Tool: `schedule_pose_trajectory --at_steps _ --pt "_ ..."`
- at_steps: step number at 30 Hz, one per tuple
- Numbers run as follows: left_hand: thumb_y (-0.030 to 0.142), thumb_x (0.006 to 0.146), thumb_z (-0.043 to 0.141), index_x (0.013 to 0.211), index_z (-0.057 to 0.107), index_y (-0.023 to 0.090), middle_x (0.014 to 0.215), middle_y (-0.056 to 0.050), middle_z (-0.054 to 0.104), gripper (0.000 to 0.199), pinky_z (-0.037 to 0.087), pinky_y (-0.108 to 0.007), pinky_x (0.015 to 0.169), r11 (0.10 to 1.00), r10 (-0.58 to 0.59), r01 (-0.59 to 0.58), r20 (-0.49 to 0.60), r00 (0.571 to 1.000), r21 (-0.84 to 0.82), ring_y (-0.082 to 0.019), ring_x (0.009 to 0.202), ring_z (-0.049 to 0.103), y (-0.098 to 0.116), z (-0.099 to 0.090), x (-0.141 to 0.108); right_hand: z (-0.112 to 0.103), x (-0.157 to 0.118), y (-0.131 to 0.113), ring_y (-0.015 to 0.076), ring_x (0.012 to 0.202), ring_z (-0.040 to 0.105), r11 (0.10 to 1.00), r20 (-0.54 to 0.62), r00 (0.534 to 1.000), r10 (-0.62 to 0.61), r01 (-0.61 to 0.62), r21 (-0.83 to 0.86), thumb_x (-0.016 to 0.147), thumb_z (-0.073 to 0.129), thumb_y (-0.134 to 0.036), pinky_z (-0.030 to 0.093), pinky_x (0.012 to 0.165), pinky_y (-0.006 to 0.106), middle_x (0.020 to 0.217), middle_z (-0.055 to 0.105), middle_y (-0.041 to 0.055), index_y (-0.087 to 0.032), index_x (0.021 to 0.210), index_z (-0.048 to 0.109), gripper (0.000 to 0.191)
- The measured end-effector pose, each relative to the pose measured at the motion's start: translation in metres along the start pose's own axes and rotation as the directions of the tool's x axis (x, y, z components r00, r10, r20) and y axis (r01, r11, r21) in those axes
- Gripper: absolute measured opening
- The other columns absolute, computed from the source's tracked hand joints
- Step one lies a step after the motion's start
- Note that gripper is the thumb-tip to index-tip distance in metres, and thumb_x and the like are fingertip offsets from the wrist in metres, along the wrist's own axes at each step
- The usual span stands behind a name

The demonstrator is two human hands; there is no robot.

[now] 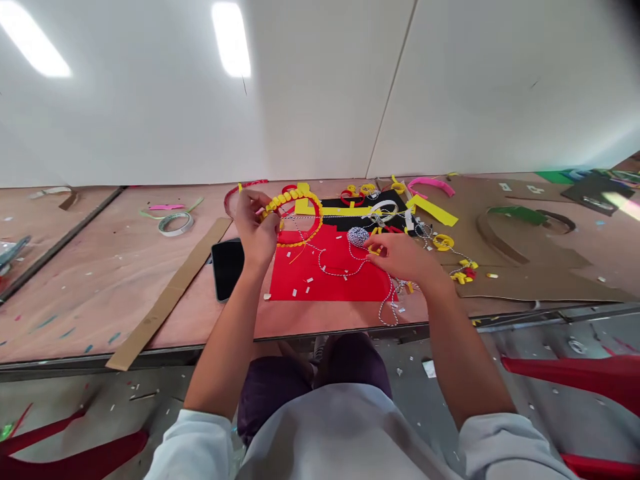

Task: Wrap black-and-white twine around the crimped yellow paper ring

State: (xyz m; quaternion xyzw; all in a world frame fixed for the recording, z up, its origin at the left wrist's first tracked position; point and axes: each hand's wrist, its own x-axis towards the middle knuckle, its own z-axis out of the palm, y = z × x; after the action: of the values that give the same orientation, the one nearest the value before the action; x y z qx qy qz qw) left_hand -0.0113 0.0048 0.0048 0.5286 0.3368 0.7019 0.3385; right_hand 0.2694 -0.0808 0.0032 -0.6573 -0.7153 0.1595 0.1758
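Observation:
My left hand (257,227) is closed on a red paper ring (320,217) trimmed with a folded yellow paper strip (290,195), raised over the table. Black-and-white string (333,272) trails from the ring across a red sheet (310,283). Beside a ball of the same string (358,236), my right hand (393,255) has its fingers curled together. String runs up to those fingertips and a bit of yellow shows by them, but what they pinch is unclear.
A phone (227,270), cardboard strip (170,293) and tape roll (175,224) lie left. Yellow strips (434,210), a white ring (384,211) and a pink strip (431,185) lie behind my right hand. Cardboard sheets (540,280) cover the right side. Red chairs (575,373) flank me.

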Motion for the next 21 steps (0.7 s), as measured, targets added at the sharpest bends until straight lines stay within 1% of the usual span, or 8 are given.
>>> schedule_pose_trajectory --at_steps 2,5,8,10,12,14,18,21 --pt "0.008 0.053 0.054 0.08 0.051 0.022 0.07 0.005 0.055 0.03 0.032 -0.02 0.042 0.999 0.033 -0.033 -0.027 0.999 -0.021 -0.006 0.047 0.047 0.002 -0.001 0.0 0.005 -0.001 0.01 0.0214 0.086 0.072 0.997 -0.021 0.997 0.076 -0.077 -0.024 0.091 0.062 -0.023 0.049 0.074 0.03 0.103 0.079 0.0068 -0.022 0.12 0.073 0.032" --pt "0.008 0.051 0.054 0.078 0.05 0.023 0.067 0.006 0.052 0.031 0.027 -0.019 0.038 0.996 0.053 -0.057 -0.052 0.997 -0.075 -0.007 0.045 0.046 0.007 -0.001 -0.001 0.005 0.008 0.022 0.0231 0.085 0.071 0.981 -0.149 0.97 0.19 -0.193 -0.005 0.094 0.059 -0.025 0.049 0.077 0.032 0.104 0.079 0.0079 -0.021 0.146 0.057 0.052" --pt "0.008 0.052 0.053 0.078 0.051 0.023 0.064 0.006 0.051 0.03 0.024 -0.019 0.035 0.989 0.069 -0.077 -0.067 0.995 -0.123 -0.007 0.043 0.044 0.012 -0.002 -0.002 0.001 0.03 0.032 0.0251 0.087 0.071 0.976 -0.208 0.955 0.211 -0.218 -0.013 0.095 0.06 -0.027 0.049 0.076 0.033 0.102 0.079 0.0079 -0.022 0.16 0.04 0.068" --pt "0.008 0.053 0.054 0.078 0.052 0.023 0.063 0.006 0.052 0.03 0.025 -0.02 0.035 0.984 0.085 -0.095 -0.066 0.994 -0.149 -0.007 0.042 0.043 0.014 -0.003 -0.002 0.0 0.048 0.041 0.0259 0.091 0.071 0.973 -0.17 0.964 0.205 -0.22 -0.076 0.095 0.062 -0.028 0.048 0.077 0.032 0.101 0.08 0.0089 -0.022 0.155 0.049 0.062" --pt "0.008 0.054 0.054 0.079 0.053 0.023 0.063 0.006 0.052 0.029 0.025 -0.021 0.034 0.98 0.101 -0.113 -0.074 0.992 -0.166 -0.008 0.041 0.043 0.014 -0.004 -0.001 -0.001 0.066 0.052 0.0258 0.092 0.071 0.955 -0.117 0.968 0.22 -0.239 -0.178 0.096 0.062 -0.03 0.048 0.077 0.031 0.102 0.079 0.0118 -0.02 0.13 0.07 0.036" --pt "0.008 0.054 0.054 0.078 0.053 0.023 0.062 0.006 0.053 0.029 0.026 -0.021 0.033 0.979 0.1 -0.114 -0.088 0.991 -0.17 -0.008 0.041 0.044 0.013 -0.006 -0.001 -0.005 0.08 0.065 0.0266 0.092 0.07 0.94 -0.124 0.963 0.24 -0.263 -0.216 0.096 0.06 -0.03 0.048 0.076 0.032 0.1 0.079 0.0139 -0.018 0.105 0.078 0.023" --pt "0.007 0.055 0.056 0.077 0.052 0.023 0.062 0.007 0.051 0.028 0.024 -0.02 0.034 0.982 0.071 -0.085 -0.091 0.993 -0.168 -0.008 0.042 0.046 0.014 -0.007 0.0 -0.025 0.089 0.094 0.0276 0.092 0.069 0.923 -0.237 0.935 0.264 -0.316 -0.219 0.094 0.059 -0.025 0.048 0.079 0.035 0.103 0.078 0.0154 -0.016 0.1 0.078 0.022" --pt "0.006 0.056 0.056 0.078 0.052 0.023 0.063 0.007 0.05 0.028 0.024 -0.02 0.034 0.984 0.072 -0.086 -0.093 0.993 -0.155 -0.007 0.042 0.046 0.016 -0.007 -0.001 -0.041 0.089 0.113 0.0256 0.084 0.067 0.93 -0.348 0.91 0.228 -0.309 -0.198 0.097 0.056 -0.031 0.049 0.079 0.036 0.093 0.077 0.0136 -0.016 0.098 0.078 0.027"
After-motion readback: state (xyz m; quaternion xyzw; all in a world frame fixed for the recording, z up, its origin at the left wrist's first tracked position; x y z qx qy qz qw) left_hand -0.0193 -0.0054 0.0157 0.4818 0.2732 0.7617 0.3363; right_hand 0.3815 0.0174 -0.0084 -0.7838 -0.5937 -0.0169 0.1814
